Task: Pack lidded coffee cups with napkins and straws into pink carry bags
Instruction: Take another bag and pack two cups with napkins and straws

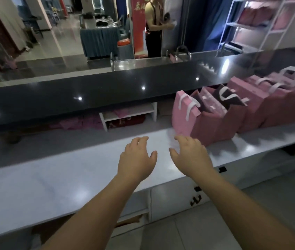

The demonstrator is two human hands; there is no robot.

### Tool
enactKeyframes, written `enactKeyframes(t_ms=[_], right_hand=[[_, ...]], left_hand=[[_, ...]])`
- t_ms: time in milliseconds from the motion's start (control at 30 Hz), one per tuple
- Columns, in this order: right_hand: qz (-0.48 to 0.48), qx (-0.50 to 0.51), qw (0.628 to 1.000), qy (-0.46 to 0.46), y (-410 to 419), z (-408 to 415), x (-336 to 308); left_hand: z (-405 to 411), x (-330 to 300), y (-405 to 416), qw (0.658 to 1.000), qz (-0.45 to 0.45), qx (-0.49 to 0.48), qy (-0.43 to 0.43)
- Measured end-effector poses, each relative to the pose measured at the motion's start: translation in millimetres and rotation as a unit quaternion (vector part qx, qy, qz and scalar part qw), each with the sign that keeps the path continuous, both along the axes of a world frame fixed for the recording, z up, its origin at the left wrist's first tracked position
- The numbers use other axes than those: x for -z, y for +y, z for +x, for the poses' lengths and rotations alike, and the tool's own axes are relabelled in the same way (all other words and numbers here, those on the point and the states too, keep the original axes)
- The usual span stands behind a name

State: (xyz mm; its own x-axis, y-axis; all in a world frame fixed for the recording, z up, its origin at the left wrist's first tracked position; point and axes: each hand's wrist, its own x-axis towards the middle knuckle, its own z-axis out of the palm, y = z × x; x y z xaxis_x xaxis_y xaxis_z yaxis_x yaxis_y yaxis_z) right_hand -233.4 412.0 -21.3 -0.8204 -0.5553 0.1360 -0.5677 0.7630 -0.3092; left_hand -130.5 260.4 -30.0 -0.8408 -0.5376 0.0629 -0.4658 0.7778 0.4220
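A row of pink carry bags (215, 120) with white handles stands on the white counter (62, 177), running from the middle to the far right. The nearest pink bag (182, 116) leans at the row's left end. My left hand (136, 159) and my right hand (191, 156) hover palm-down over the counter, side by side, fingers apart and holding nothing. My right hand's fingertips are just short of the nearest bag. No cups, napkins or straws show in view.
A raised black glossy ledge (107, 91) runs behind the counter. Under it sits a small white shelf (128, 114) with pink items. A white rack (262, 22) with pink bags stands far right. A person (154, 27) stands beyond the ledge.
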Motion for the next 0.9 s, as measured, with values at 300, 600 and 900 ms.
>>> enactKeyframes(t_ms=[300,600,900], right_hand=[[-0.030,0.095,0.995,0.023,11.5,-127.6,-11.6],[-0.016,0.177,0.984,0.004,-0.3,-229.7,-24.8],[0.023,0.142,0.988,-0.050,-10.1,-313.3,-5.6]], left_hand=[[-148.3,2.3,1.0,0.995,0.054,0.083,0.008],[-274.7,-2.6,-3.6,0.985,0.107,0.138,0.005],[-335.0,0.7,11.9,0.984,0.158,0.080,-0.015]])
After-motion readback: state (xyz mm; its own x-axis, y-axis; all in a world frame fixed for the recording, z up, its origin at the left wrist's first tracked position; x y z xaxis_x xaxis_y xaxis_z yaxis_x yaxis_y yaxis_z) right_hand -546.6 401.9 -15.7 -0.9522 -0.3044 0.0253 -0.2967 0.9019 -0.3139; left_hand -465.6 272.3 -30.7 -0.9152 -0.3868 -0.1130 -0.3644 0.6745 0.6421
